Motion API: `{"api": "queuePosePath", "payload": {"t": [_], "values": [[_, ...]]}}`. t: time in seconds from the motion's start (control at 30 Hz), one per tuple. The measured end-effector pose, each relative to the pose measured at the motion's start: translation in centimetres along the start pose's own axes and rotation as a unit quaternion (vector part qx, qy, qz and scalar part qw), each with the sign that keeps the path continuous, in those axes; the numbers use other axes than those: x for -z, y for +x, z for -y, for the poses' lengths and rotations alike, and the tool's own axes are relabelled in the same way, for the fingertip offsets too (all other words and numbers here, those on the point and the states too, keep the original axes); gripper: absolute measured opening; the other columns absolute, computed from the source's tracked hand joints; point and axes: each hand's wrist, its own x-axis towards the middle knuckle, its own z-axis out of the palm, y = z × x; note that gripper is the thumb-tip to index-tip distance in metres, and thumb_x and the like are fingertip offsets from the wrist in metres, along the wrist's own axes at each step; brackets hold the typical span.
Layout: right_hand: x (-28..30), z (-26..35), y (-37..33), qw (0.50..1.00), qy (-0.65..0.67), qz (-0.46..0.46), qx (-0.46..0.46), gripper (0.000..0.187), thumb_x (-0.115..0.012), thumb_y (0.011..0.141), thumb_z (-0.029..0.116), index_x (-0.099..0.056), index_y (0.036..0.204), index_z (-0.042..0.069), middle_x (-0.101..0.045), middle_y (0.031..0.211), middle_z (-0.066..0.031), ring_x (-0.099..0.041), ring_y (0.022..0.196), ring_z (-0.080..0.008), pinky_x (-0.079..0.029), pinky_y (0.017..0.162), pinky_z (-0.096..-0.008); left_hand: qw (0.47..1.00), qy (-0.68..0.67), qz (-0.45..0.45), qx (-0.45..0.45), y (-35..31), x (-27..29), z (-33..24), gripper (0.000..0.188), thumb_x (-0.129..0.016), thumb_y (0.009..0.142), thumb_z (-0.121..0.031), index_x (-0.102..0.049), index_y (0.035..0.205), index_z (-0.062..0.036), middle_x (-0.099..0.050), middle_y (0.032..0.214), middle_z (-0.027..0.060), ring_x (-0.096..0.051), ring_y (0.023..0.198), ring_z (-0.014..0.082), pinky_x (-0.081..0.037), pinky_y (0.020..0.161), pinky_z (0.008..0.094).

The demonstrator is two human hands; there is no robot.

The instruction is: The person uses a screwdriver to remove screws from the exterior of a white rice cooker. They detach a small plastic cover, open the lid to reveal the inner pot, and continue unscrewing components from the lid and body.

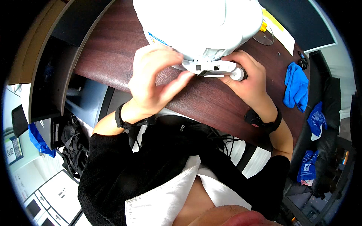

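Observation:
A large white rounded appliance (188,26) stands on the dark wooden table at the top of the view; its exact kind I cannot make out. At its near side is a narrow white panel (205,67) with small square dark openings and a round white knob-like end (237,74). My left hand (151,75) has finger and thumb bent around the panel's left end. Fingers of my right hand (250,75) grip its right end, beside the round piece. Whether the panel is fixed to the appliance is hard to tell.
On the right of the brown table (113,49) lies a crumpled blue cloth (296,86), near a small black object (302,61). A clear round lid (266,37) with a yellow knob sits behind the appliance. Dark shelving (52,71) borders the left.

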Motion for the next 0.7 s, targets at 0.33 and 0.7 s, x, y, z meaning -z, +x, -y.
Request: {"api": "queuePosePath", "payload": {"t": [0.33,0.7], "values": [[-0.6,0.5,0.0,0.997,-0.026,-0.039,-0.062,0.023,-0.08,0.077,0.016,-0.064,0.088,0.003,-0.068,0.077,-0.0117,-0.069,0.069,-0.0236,-0.05,0.058,-0.0306,0.995,0.046,0.032,0.088,-0.1,-0.6,-0.7,0.018,-0.073,0.082,-0.007,-0.065,0.097,-0.002,-0.059,0.088,0.0088,-0.06,0.073,0.0211,-0.049,0.063,0.0299],[-0.7,0.2,0.0,0.995,-0.009,-0.041,-0.094,0.025,-0.078,0.08,0.021,-0.065,0.09,0.003,-0.068,0.077,-0.0122,-0.069,0.068,-0.0229,-0.05,0.058,-0.0308,0.993,0.048,0.021,0.107,-0.1,-1.2,-0.9,0.016,-0.071,0.084,-0.007,-0.062,0.096,-0.0014,-0.054,0.083,0.0087,-0.055,0.07,0.0209,-0.047,0.061,0.0302]]}}
